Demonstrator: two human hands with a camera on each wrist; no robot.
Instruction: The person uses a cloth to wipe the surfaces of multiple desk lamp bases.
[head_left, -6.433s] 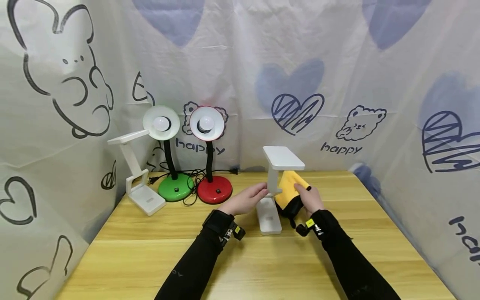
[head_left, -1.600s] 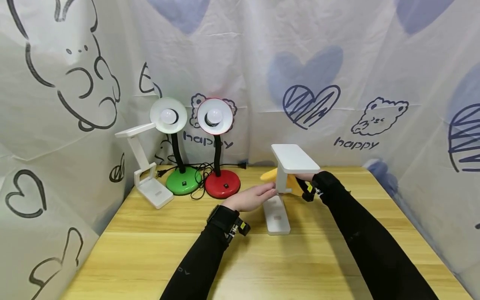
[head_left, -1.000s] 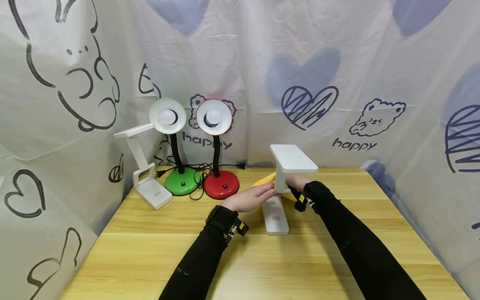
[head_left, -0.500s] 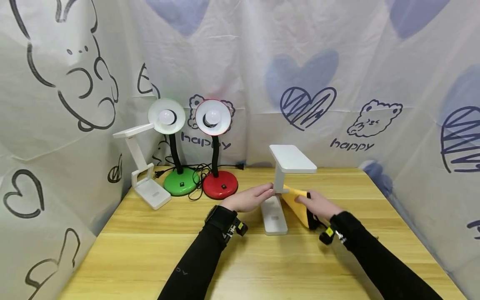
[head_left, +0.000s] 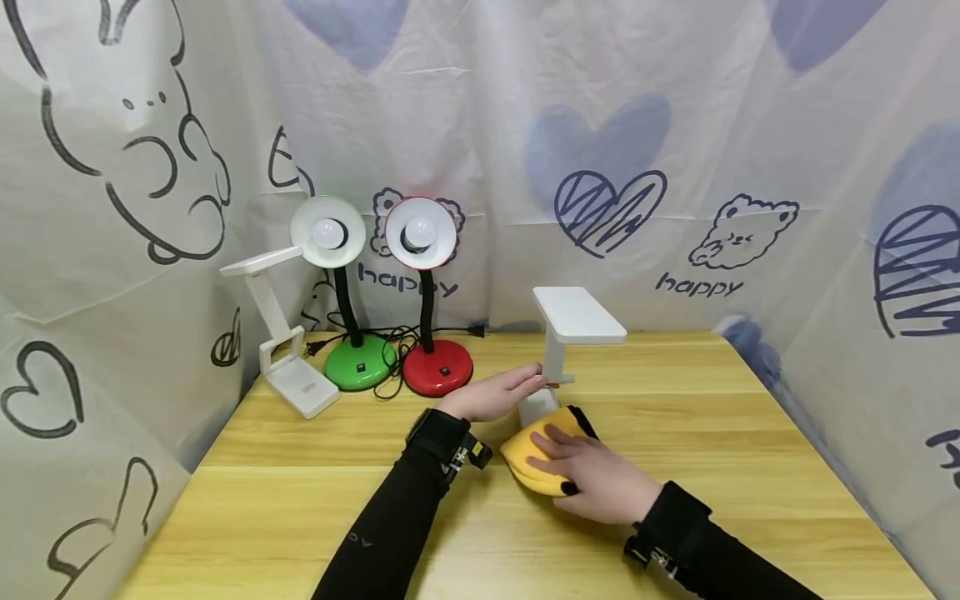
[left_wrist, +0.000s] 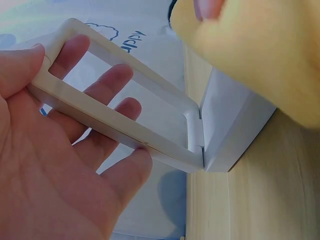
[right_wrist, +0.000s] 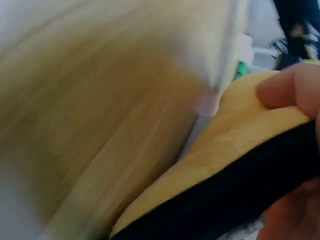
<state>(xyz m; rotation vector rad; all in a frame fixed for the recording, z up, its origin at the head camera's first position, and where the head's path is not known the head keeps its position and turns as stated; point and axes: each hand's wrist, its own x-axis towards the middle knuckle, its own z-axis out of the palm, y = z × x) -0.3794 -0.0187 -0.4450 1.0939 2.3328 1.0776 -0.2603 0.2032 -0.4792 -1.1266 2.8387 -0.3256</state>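
Observation:
A white folding desk lamp (head_left: 579,315) stands right of centre in the head view, its flat head level over its base. My left hand (head_left: 491,396) holds the lamp's hinged stand from the left. In the left wrist view, the thumb and fingers lie around the open white frame (left_wrist: 145,75), some fingers showing through its gap. My right hand (head_left: 603,483) grips a yellow cloth (head_left: 525,454) with black edging and lays it over the front of the lamp's base (head_left: 537,405), hiding that part. Fingers pinch the cloth's black border (right_wrist: 225,192) in the right wrist view.
Back left stand a green-based lamp (head_left: 360,364), a red-based lamp (head_left: 438,369) and another white folding lamp (head_left: 302,387). Black cords (head_left: 397,337) tangle behind them. A printed curtain (head_left: 495,167) encloses the wooden table (head_left: 712,417) at the back and sides.
My right hand has brought the yellow cloth from behind and beside the lamp's stand forward onto the front of its base. The left hand keeps its hold on the stand.

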